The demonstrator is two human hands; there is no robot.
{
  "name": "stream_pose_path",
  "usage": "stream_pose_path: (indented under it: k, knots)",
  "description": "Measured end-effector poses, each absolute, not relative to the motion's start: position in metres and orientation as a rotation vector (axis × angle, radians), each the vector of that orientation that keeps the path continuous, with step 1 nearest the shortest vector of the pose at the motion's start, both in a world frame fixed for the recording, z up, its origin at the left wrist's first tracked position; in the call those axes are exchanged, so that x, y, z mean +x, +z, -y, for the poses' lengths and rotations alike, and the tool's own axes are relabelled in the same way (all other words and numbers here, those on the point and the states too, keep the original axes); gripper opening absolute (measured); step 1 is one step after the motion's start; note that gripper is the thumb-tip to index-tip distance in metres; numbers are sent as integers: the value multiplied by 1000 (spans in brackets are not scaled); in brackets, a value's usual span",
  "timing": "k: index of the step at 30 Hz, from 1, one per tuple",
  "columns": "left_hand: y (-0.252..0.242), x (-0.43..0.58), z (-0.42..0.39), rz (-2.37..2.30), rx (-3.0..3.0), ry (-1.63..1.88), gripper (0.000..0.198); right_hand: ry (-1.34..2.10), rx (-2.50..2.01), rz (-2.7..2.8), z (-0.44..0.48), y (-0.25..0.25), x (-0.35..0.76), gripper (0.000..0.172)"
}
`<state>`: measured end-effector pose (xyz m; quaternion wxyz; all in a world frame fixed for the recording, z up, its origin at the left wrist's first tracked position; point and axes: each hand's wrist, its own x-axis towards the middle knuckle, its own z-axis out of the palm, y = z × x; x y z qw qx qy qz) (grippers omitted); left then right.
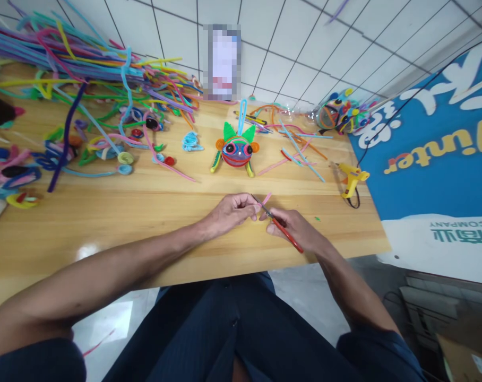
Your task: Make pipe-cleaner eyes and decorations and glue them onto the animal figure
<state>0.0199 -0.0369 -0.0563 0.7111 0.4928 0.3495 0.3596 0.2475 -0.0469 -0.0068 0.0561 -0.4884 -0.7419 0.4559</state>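
Observation:
My left hand (233,211) and my right hand (294,227) meet near the front edge of the wooden table (105,217). The left fingers pinch a short pink pipe cleaner (266,199). The right hand is closed on a thin red-handled tool (284,232) whose dark tip touches the pink piece. Behind the hands stands a pipe-cleaner creature (236,149) with green ears, a blue loop on top and a red and blue round body.
A big pile of coloured pipe cleaners (85,69) covers the table's back left, with coils and loops (105,148) in front. Loose strands (300,151) lie right of the creature. A yellow glue gun (352,178) sits at the right edge. A blue banner (436,154) hangs beside the table.

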Motion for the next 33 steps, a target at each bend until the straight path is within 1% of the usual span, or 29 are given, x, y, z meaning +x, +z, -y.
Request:
stream_pose_path:
  k: [12,15,17,20,24,26,28,30,33]
  knots:
    - [-56,21,39,-802,1097,790,38,1137,-1572,2247,48,-9,257,43]
    - [-55,21,38,-829,1074,802,40,1051,-1656,2199,41,-9,280,50]
    - [-57,21,38,-842,1059,812,40,919,-1755,2163,33,-13,301,56]
    - [-61,21,37,-854,1056,819,39,590,-1950,2098,20,-25,335,63]
    - [-65,22,36,-851,1021,831,35,223,-2159,2016,10,-36,370,66]
    - [-65,23,35,-849,1013,830,35,79,-2186,2000,12,-35,372,62]
    - [-64,23,35,-862,1023,825,36,-6,-2080,1990,18,-30,361,51]
    - [-63,24,36,-882,1041,811,38,102,-1856,1997,26,-23,336,37]
    - [-60,23,36,-884,1074,784,43,647,-1520,2026,38,-14,286,27]
